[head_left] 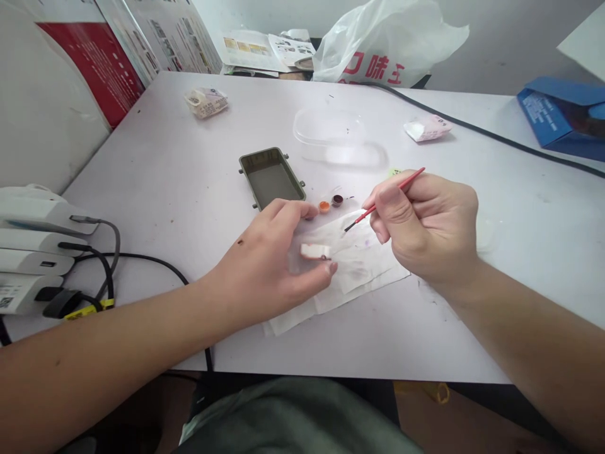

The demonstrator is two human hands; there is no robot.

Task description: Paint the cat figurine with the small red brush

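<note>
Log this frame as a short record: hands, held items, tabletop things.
left hand: open, arched around small white piece on tissue; contact unclear
right hand: pinches red paintbrush, bristles down over the tissue
paint pots: orange and dark, just beyond the tissue
olive tray: open, beside the pots
farther on table: clear lid, white plastic bag, blue box, black cable

The table (189, 189) is smooth and matt; the tray (271, 178) looks like dull plastic. Right of the tray lie soft creased tissue paper (368, 271) and a brush (411, 178) with a glossy red handle, beyond it a clear plastic lid (331, 126).
</note>
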